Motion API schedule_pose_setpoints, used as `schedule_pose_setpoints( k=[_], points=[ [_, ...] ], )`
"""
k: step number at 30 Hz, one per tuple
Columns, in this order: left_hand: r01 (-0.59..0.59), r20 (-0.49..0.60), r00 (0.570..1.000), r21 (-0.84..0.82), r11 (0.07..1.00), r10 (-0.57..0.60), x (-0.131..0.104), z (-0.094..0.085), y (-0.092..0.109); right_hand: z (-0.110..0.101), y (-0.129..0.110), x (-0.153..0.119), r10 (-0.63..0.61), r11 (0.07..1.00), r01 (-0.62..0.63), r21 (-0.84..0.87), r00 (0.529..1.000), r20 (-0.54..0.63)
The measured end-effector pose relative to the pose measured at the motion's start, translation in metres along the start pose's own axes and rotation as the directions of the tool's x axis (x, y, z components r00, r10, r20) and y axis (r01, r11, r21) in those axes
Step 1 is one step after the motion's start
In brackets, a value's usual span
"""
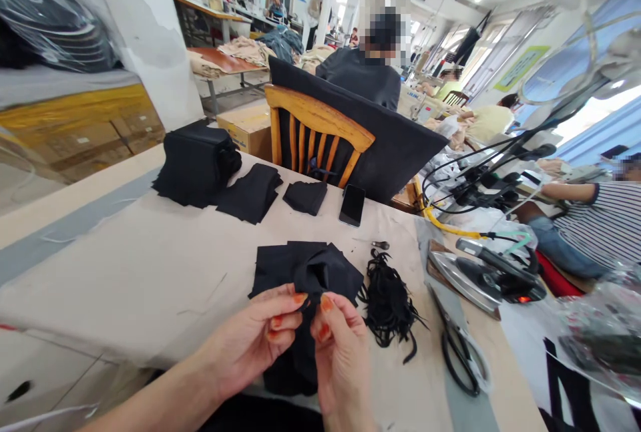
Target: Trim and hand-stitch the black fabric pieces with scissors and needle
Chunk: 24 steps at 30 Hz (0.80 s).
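Note:
Both hands meet over black fabric pieces [280, 268] near the table's front. My left hand [265, 325] pinches the edge of a black cloth piece [320, 272] between thumb and forefinger. Close beside it, my right hand [340, 338] pinches the same piece, fingertips almost touching the left ones. More black cloth [290, 368] hangs below and between the hands. To the right lies a tangled heap of thin black strips [390, 298], with a small dark-handled tool [380, 244] just behind it.
Black fabric stacks [195, 165] and a phone [352, 205] line the table's back edge. At right are scissors [461, 345] and an iron [471, 278] with its light on. A wooden chair [320, 121] stands beyond; people sit farther off.

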<state>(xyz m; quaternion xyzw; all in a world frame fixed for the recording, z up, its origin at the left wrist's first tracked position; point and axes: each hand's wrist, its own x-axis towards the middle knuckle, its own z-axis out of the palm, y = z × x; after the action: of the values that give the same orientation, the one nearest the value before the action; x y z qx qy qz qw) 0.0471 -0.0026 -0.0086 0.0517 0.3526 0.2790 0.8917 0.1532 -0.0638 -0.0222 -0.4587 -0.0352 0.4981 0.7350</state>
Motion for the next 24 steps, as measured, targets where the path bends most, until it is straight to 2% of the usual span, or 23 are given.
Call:
schedule_pose_setpoints(
  k=[2, 4, 7, 11, 14, 16, 19, 21, 23, 24],
  points=[
    [-0.053, 0.007, 0.999, 0.088, 0.995, 0.053, 0.001, 0.003, -0.001, -0.002, -0.001, -0.001, -0.021, 1.0, 0.021, -0.019, 1.0, 0.004],
    [-0.132, 0.029, 0.991, 0.246, 0.96, 0.129, 0.003, 0.005, -0.002, -0.004, -0.001, -0.001, -0.051, 0.997, 0.051, -0.052, 0.999, 0.004],
    [-0.244, 0.035, 0.965, 0.479, 0.843, 0.259, 0.007, 0.011, -0.004, -0.008, -0.002, 0.0, -0.093, 0.99, 0.093, -0.106, 0.996, 0.006],
    [-0.328, 0.043, 0.915, 0.66, 0.676, 0.402, 0.009, 0.021, -0.01, -0.017, -0.005, 0.006, -0.122, 0.977, 0.136, -0.161, 0.988, 0.097],
    [-0.349, 0.112, 0.91, 0.727, 0.591, 0.4, 0.01, 0.029, -0.015, -0.024, -0.012, 0.009, -0.2, 0.94, 0.229, -0.251, 0.97, 0.137],
    [-0.329, 0.144, 0.927, 0.756, 0.566, 0.347, 0.011, 0.033, -0.018, -0.027, -0.017, 0.008, -0.23, 0.915, 0.267, -0.304, 0.961, 0.15],
    [-0.262, 0.146, 0.957, 0.808, 0.527, 0.252, 0.016, 0.035, -0.02, -0.03, -0.024, 0.005, -0.194, 0.901, 0.242, -0.359, 0.967, 0.165],
    [-0.236, 0.124, 0.963, 0.821, 0.519, 0.241, 0.023, 0.032, -0.02, -0.04, -0.031, 0.008, -0.151, 0.87, 0.222, -0.439, 0.97, 0.191],
    [-0.217, 0.097, 0.965, 0.816, 0.536, 0.244, 0.031, 0.029, -0.018, -0.063, -0.047, 0.015, -0.17, 0.744, 0.252, -0.619, 0.967, 0.19],
    [-0.231, 0.091, 0.959, 0.804, 0.548, 0.269, 0.036, 0.027, -0.018, -0.08, -0.06, 0.018, -0.227, 0.619, 0.28, -0.734, 0.958, 0.174]
  ],
)
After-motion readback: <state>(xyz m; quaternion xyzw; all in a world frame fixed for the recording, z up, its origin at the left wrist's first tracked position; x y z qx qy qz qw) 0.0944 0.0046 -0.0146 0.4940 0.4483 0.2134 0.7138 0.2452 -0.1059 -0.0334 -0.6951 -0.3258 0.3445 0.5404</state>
